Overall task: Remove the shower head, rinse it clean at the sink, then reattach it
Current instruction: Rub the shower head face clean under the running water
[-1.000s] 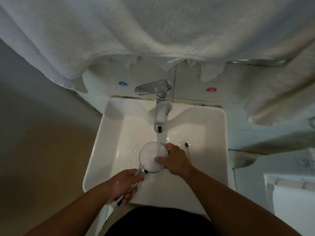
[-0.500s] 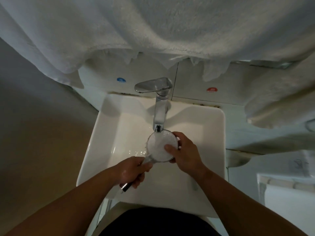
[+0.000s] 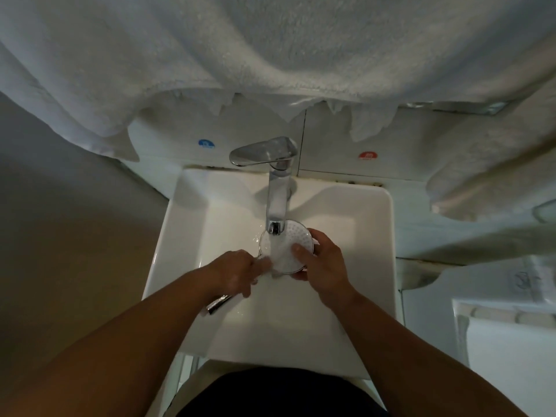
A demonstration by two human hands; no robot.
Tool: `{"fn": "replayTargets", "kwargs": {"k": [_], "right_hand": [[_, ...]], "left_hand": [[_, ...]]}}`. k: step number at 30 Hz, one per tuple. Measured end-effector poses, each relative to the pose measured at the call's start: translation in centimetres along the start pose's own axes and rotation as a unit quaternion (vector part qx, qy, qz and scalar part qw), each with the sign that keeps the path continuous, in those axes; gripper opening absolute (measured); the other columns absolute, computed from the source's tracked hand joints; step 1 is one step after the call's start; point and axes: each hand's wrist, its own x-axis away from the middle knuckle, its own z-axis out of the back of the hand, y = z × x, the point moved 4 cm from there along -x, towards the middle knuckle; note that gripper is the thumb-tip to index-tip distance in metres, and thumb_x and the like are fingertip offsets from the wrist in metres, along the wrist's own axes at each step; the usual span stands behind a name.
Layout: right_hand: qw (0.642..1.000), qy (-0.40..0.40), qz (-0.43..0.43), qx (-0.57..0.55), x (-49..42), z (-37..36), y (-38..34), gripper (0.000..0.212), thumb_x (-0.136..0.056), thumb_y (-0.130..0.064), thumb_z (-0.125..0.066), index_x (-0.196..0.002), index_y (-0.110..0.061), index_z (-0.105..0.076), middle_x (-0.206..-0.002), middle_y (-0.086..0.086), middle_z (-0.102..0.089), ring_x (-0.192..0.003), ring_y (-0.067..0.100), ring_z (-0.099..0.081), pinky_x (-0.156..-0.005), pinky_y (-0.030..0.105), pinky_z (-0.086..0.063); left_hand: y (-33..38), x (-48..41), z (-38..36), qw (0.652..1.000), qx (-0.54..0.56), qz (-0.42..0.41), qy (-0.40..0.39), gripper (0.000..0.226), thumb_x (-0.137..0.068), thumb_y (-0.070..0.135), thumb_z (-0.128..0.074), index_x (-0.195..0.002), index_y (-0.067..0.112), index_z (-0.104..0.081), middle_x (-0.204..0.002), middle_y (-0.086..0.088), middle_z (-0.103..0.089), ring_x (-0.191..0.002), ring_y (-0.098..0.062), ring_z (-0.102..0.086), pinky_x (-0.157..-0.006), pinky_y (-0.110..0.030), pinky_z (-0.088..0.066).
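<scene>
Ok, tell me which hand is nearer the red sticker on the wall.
Right. The right hand holds the shower head by its rim, below the red sticker; the left hand sits over the handle, farther left, beyond the running tap.

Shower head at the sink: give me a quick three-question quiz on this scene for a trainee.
1. True or false: water from the tap runs onto the shower head.
2. The right hand puts its thumb on: A the shower head's face, B its handle, C the tap?
3. Fill in: the left hand holds the shower head by its ____.
Key: 1 true; 2 A; 3 handle.
</scene>
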Motion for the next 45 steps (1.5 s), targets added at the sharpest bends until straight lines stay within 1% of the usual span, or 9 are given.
{"fn": "replayTargets", "kwargs": {"k": [4, 9, 13, 16, 23, 31, 36, 41, 45], "right_hand": [[0.999, 0.0, -0.047, 0.015, 0.3, -1.0, 1.7, 0.031, -0.091, -0.017, -0.074, -0.119, -0.019, -0.058, -0.118, 0.014, -0.065, -0.093, 0.03, -0.069, -0.061, 0.044, -0.062], [0.981, -0.049, -0.024, 0.184, 1.1, -3.9, 1.5, 0.071, -0.067, -0.047, -0.09, -0.124, -0.031, -0.05, -0.109, -0.007, -0.06, -0.091, 0.017, -0.065, -0.06, 0.036, -0.06], [0.905, -0.016, 0.045, 0.423, -0.2, -5.3, 0.1, 0.064, -0.076, -0.078, -0.063, -0.114, -0.027, -0.056, -0.103, -0.002, -0.065, -0.096, 0.023, -0.062, -0.081, 0.035, -0.049], [0.852, 0.026, 0.052, 0.52, -0.8, -5.7, -0.2, 0.058, -0.094, -0.073, -0.033, -0.102, -0.022, -0.059, -0.102, 0.007, -0.071, -0.1, 0.033, -0.067, -0.082, 0.039, -0.049], [0.79, -0.069, 0.188, 0.58, 0.9, -6.9, -1.0, 0.072, -0.087, -0.079, -0.039, -0.136, -0.028, -0.05, -0.126, 0.006, -0.051, -0.111, 0.023, -0.056, -0.088, 0.036, -0.05], [0.902, 0.069, 0.077, 0.42, -0.5, -4.0, -1.3, 0.066, -0.095, -0.057, -0.022, -0.108, -0.013, -0.07, -0.1, 0.012, -0.072, -0.101, 0.035, -0.065, -0.074, 0.03, -0.036], [0.976, 0.019, -0.004, 0.219, 2.7, -3.5, 2.5, 0.055, -0.091, -0.072, -0.042, -0.11, -0.022, -0.057, -0.093, 0.009, -0.073, -0.073, 0.031, -0.073, -0.068, 0.044, -0.062], [0.831, 0.023, 0.132, 0.54, 3.2, 0.0, -0.6, 0.054, -0.097, -0.066, -0.039, -0.077, -0.019, -0.057, -0.074, 0.005, -0.07, -0.077, 0.03, -0.068, -0.072, 0.037, -0.048], [0.752, 0.073, 0.446, 0.48, 6.6, -1.1, -10.1, 0.02, -0.097, -0.028, -0.061, -0.084, -0.017, -0.072, -0.078, 0.004, -0.072, -0.07, 0.026, -0.065, -0.07, 0.033, -0.053]], "left_hand": [[-3.2, 3.3, -0.8, 0.96, 0.254, 0.011, -0.114, 0.024, -0.104, 0.034, -0.05, -0.1, 0.011, -0.049, -0.075, -0.009, -0.062, -0.048, -0.018, -0.052, -0.044, -0.027, -0.042], [-3.5, 4.6, -0.9, 0.995, 0.079, 0.022, -0.063, 0.038, -0.102, 0.049, -0.048, -0.093, 0.012, -0.053, -0.066, -0.007, -0.056, -0.038, -0.012, -0.048, -0.041, -0.025, -0.044], [-3.2, 5.5, -0.9, 0.999, -0.025, 0.027, -0.03, 0.042, -0.1, 0.056, -0.047, -0.082, 0.018, -0.054, -0.056, -0.001, -0.059, -0.032, -0.009, -0.052, -0.042, -0.02, -0.044], [-2.5, 5.4, -1.3, 0.996, -0.085, 0.016, 0.006, 0.04, -0.1, 0.056, -0.046, -0.079, 0.022, -0.053, -0.055, 0.004, -0.057, -0.034, -0.006, -0.052, -0.047, -0.018, -0.042], [-4.0, 4.7, -2.1, 0.996, -0.062, 0.012, 0.059, 0.037, -0.099, 0.057, -0.048, -0.077, 0.028, -0.052, -0.07, 0.007, -0.058, -0.058, -0.008, -0.056, -0.053, -0.019, -0.038], [-3.6, 4.6, -2.1, 0.996, -0.028, -0.01, 0.081, 0.038, -0.098, 0.053, -0.053, -0.072, 0.025, -0.05, -0.066, 0.005, -0.055, -0.053, -0.007, -0.051, -0.051, -0.02, -0.037], [-3.7, 4.9, -2.3, 0.993, 0.109, 0.03, 0.042, 0.04, -0.098, 0.051, -0.055, -0.088, 0.012, -0.058, -0.057, -0.001, -0.053, -0.033, -0.012, -0.047, -0.036, -0.027, -0.044], [-4.3, 5.3, -2.6, 0.993, 0.107, 0.038, 0.024, 0.043, -0.096, 0.054, -0.055, -0.09, 0.011, -0.058, -0.057, -0.002, -0.052, -0.034, -0.016, -0.047, -0.037, -0.027, -0.044], [-4.7, 5.9, -2.2, 0.994, 0.105, 0.026, 0.025, 0.037, -0.097, 0.053, -0.054, -0.084, 0.018, -0.055, -0.058, -0.003, -0.053, -0.033, -0.012, -0.047, -0.037, -0.027, -0.043]]}}
